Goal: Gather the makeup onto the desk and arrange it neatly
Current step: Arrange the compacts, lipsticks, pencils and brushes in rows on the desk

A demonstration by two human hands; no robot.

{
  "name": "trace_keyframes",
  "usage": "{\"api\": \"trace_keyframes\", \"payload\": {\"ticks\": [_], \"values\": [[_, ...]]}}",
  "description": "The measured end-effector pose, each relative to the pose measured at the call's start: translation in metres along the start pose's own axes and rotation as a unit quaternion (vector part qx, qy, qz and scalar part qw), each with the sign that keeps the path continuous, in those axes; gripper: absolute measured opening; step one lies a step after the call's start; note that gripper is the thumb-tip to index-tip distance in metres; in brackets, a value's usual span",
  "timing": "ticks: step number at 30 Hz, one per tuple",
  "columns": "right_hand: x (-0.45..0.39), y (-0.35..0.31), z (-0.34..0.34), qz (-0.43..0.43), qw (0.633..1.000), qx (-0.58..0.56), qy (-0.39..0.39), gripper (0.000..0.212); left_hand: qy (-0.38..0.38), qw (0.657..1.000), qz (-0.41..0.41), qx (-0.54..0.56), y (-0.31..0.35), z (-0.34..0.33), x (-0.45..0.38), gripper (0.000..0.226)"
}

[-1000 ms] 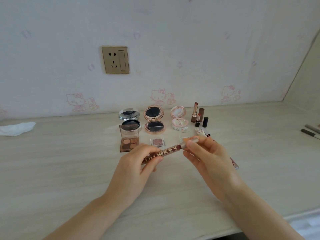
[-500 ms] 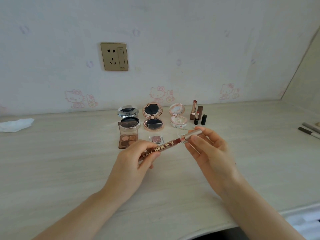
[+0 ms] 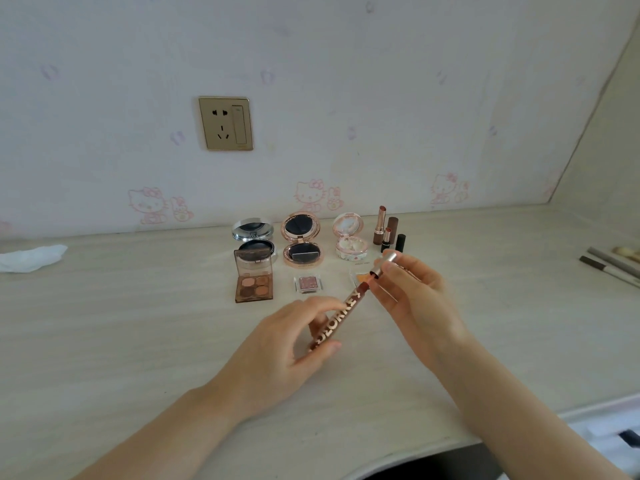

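Note:
My left hand (image 3: 294, 344) grips the lower end of a brown lip pencil (image 3: 341, 315) with gold lettering, tilted up to the right. My right hand (image 3: 412, 292) pinches its silver cap (image 3: 384, 263) at the pencil's tip. Behind them on the desk (image 3: 138, 323) stand a silver compact (image 3: 254, 237), a rose-gold compact (image 3: 301, 242), a floral compact (image 3: 349, 239), an open eyeshadow palette (image 3: 253, 280), a small glitter pot (image 3: 307, 284) and upright lipsticks (image 3: 386, 230).
A crumpled white tissue (image 3: 31, 258) lies at the far left. Grey pencils and a brush (image 3: 609, 265) lie at the right edge. A gold wall socket (image 3: 225, 123) sits above the makeup. The desk's front edge curves at the lower right.
The pencil has swung from nearly level to a steep tilt, tip up and right. My right hand has lifted the cap end; my left hand has dropped lower toward me.

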State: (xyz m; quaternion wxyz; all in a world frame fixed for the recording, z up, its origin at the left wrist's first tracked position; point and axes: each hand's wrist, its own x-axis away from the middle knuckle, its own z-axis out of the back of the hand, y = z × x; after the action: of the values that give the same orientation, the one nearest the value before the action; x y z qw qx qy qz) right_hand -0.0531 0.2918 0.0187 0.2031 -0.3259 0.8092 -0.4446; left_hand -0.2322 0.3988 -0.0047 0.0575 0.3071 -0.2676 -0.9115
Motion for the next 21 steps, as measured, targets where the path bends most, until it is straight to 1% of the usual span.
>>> {"api": "trace_keyframes", "payload": {"ticks": [3,7,11,15,17,21], "values": [[-0.008,-0.007,0.001,-0.008,1.0,0.025,-0.003,0.011,-0.03,0.999,-0.018,-0.016,-0.001,-0.001,-0.001,0.033],[-0.019,-0.013,0.0,-0.018,0.999,0.05,0.003,0.023,-0.037,0.999,-0.03,-0.01,0.0,-0.001,0.0,0.037],[-0.022,-0.022,-0.002,-0.026,0.996,0.087,-0.014,0.009,-0.045,0.994,-0.089,-0.051,0.012,0.001,-0.007,0.043],[-0.025,-0.033,0.003,-0.029,0.993,0.108,-0.029,0.009,-0.074,0.985,-0.123,-0.092,0.026,-0.007,-0.015,0.047],[-0.026,-0.04,0.008,-0.036,0.991,0.129,-0.032,0.015,-0.087,0.98,-0.141,-0.109,0.031,-0.015,-0.02,0.044],[-0.028,-0.058,0.024,-0.045,0.983,0.175,-0.043,0.011,-0.072,0.973,-0.174,-0.131,0.046,-0.034,-0.034,0.039]]}}
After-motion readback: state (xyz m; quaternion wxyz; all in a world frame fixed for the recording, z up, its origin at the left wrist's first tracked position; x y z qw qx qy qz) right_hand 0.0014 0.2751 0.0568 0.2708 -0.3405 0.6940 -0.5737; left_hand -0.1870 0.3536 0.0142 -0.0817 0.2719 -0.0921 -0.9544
